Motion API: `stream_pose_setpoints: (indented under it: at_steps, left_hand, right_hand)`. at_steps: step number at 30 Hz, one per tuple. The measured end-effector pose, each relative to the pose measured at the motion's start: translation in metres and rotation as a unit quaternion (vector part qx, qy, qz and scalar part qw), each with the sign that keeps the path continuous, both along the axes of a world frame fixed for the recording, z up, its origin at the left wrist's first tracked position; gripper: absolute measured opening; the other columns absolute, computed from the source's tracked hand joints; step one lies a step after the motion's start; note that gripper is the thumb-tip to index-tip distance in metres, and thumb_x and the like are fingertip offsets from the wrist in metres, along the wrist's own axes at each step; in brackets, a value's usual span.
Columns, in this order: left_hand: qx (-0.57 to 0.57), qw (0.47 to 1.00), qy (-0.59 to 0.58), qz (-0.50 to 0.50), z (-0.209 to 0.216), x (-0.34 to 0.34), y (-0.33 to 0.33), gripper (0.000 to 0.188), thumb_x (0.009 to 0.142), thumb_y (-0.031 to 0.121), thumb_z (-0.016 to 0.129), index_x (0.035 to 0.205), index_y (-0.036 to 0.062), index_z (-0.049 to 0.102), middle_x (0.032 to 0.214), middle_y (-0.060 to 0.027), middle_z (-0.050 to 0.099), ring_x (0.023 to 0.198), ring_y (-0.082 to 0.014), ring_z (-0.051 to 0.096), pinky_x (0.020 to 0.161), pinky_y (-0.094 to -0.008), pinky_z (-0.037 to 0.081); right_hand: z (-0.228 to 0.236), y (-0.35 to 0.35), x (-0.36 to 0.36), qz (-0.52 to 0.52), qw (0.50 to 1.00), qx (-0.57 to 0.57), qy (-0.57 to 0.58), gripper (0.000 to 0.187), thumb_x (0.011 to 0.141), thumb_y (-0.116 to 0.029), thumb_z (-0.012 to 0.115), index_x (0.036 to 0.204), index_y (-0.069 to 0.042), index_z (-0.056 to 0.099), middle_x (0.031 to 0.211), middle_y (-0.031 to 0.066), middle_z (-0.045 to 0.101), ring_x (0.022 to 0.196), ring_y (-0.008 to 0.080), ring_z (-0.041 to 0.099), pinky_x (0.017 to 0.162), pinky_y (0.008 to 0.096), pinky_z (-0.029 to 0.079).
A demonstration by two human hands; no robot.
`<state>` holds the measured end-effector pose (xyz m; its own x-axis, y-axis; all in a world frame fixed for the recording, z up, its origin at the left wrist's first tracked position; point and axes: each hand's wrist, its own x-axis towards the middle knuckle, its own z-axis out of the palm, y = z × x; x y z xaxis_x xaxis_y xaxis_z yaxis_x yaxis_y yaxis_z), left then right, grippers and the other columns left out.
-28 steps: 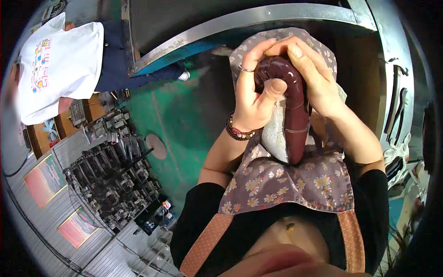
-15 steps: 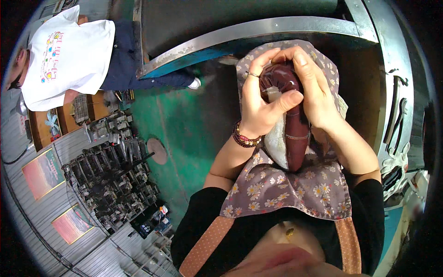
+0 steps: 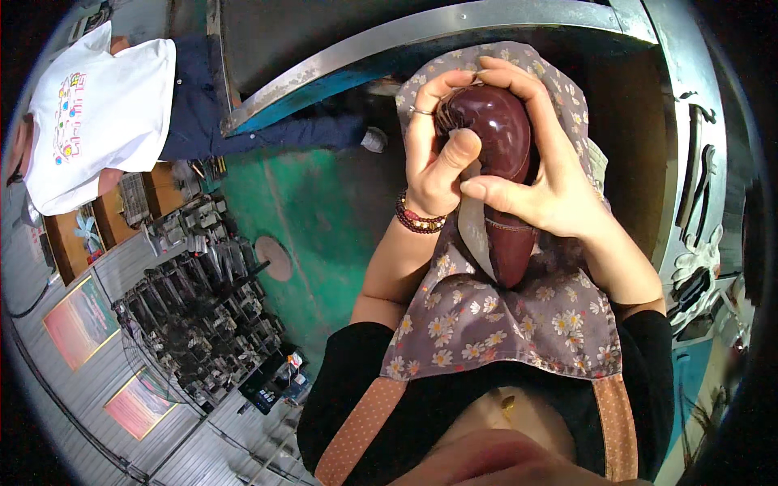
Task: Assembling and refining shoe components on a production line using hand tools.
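Both hands hold a glossy dark-red leather shoe [image 3: 506, 134], its heel end toward me and its rounded toe away from me. A pale underside [image 3: 474, 231] shows along its left side, and gathered pleats run along the toe edge. My left hand [image 3: 433, 158], with a ring and beaded bracelets at the wrist, grips the left side of the toe, thumb on the pleats. My right hand [image 3: 555, 182] wraps the right side, its thumb laid across the middle. Some fingers of both hands are hidden behind the shoe. Beneath it lies my floral apron [image 3: 502, 324].
A dark surface with a curved metal edge [image 3: 389, 36] lies ahead. On the right is a metal panel with black long-handled tools [image 3: 693, 170] and a white glove [image 3: 703, 263]. A person in a white shirt [image 3: 105, 121] stands at left, beyond a rack of dark metal parts [image 3: 194, 300].
The shoe has been turned in my hands, showing more of the smooth toe and less pale underside. My right thumb now crosses the shoe's middle. The person at left has shifted slightly.
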<state>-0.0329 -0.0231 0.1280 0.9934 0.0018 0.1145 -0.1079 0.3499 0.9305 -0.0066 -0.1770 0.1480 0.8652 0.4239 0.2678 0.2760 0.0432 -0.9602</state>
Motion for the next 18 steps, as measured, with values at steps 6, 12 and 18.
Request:
stream_pose_setpoints:
  at_steps: [6, 12, 18]
  left_hand:
    - [0.012, 1.0, 0.002, 0.005, -0.006, 0.009, -0.014, 0.052, 0.088, 0.034, 0.064, 0.124, 0.0014, 0.047, 0.114, -0.0067, 0.055, 0.105, -0.0154, 0.052, 0.095, -0.0292, 0.04]
    - [0.052, 0.997, 0.057, -0.018, -0.041, 0.035, -0.017, 0.041, 0.098, 0.031, 0.044, 0.125, -0.0005, 0.048, 0.117, -0.0107, 0.057, 0.107, -0.0204, 0.055, 0.096, -0.0338, 0.042]
    - [0.034, 0.994, 0.091, -0.047, -0.067, 0.056, 0.0, 0.03, 0.099, 0.019, 0.048, 0.123, 0.0022, 0.051, 0.116, -0.0055, 0.057, 0.105, -0.0132, 0.053, 0.096, -0.0269, 0.039]
  right_hand:
    - [-0.004, -0.003, -0.002, -0.103, 0.994, -0.025, -0.035, 0.065, 0.065, -0.012, 0.069, 0.124, -0.002, 0.043, 0.121, 0.0187, 0.048, 0.114, 0.0343, 0.05, 0.099, 0.0389, 0.04]
    - [-0.032, -0.023, 0.007, -0.141, 0.987, -0.079, -0.001, 0.067, 0.079, -0.037, 0.071, 0.128, 0.0, 0.043, 0.121, 0.0218, 0.05, 0.112, 0.0364, 0.051, 0.098, 0.0413, 0.041]
    - [-0.065, -0.141, 0.028, -0.481, 0.816, -0.316, -0.046, 0.046, 0.081, -0.024, 0.069, 0.118, -0.003, 0.053, 0.116, 0.0183, 0.057, 0.107, 0.033, 0.055, 0.091, 0.0392, 0.045]
